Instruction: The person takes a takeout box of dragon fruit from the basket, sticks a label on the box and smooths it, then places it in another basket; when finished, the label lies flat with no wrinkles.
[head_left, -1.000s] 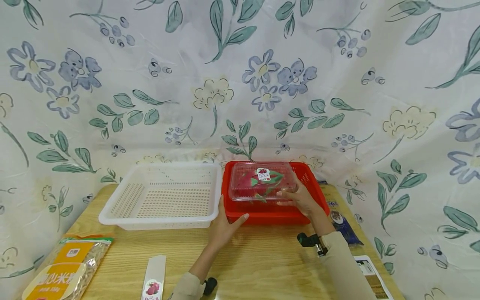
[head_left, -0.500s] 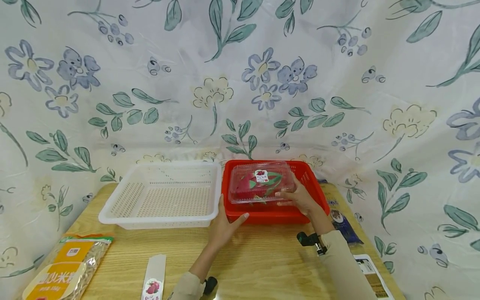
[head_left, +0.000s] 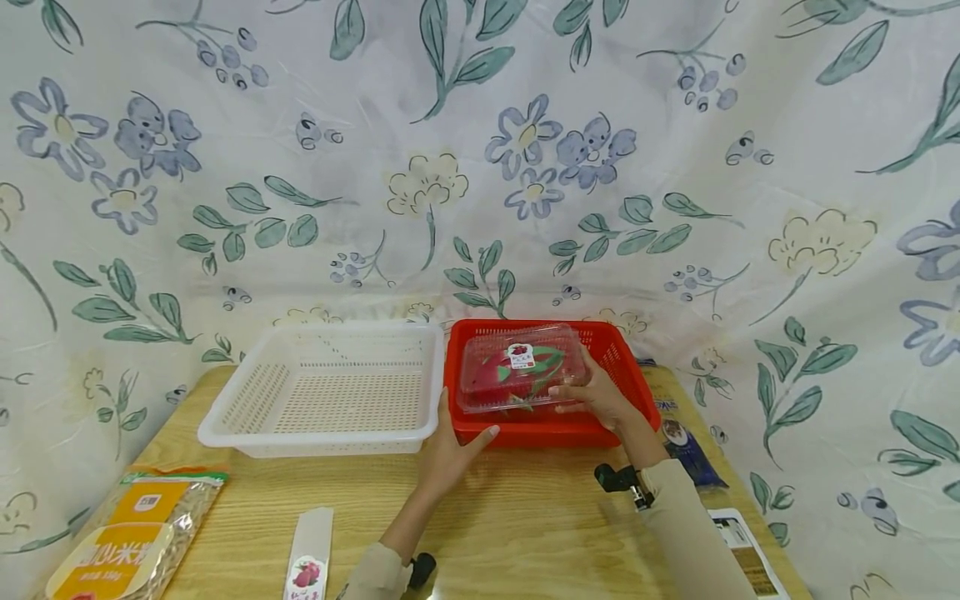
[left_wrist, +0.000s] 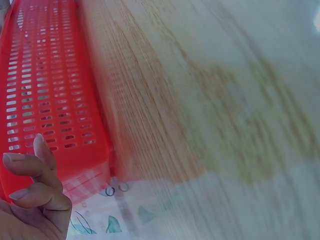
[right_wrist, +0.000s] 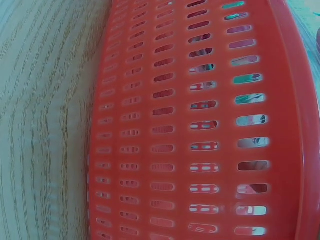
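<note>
Floral cloth (head_left: 480, 167) hangs behind and drapes down to a wooden surface (head_left: 525, 517), which fills most of my head view. On it I see a white basket (head_left: 330, 392) and a red basket (head_left: 543, 429) set side by side, their walls touching or nearly so.

My right hand (head_left: 600, 398) grips the near right corner of a clear box (head_left: 521, 367), thumb on top and fingers curled under its edge. The box is tilted and sits over the red basket, partly inside its walls; I cannot tell whether it rests on the bottom. Through the lid I make out pink fruit with green tips and a small label.

My left hand (head_left: 450, 446) lies flat against the red basket's near left corner, fingers straight and pressed on the wall, thumb up beside the gap between the two baskets. From the left wrist view the red basket's slotted wall (left_wrist: 45, 100) runs along the surface, with my fingers (left_wrist: 35, 170) close beside it. The right wrist view shows only that slotted wall (right_wrist: 200, 125) and the wood grain.

Near the front left lies a grain bag (head_left: 127, 537); a narrow card (head_left: 309, 557) with a fruit picture lies just right of it. A dark blue packet (head_left: 690, 450) lies right of the red basket, well apart from both hands.
</note>
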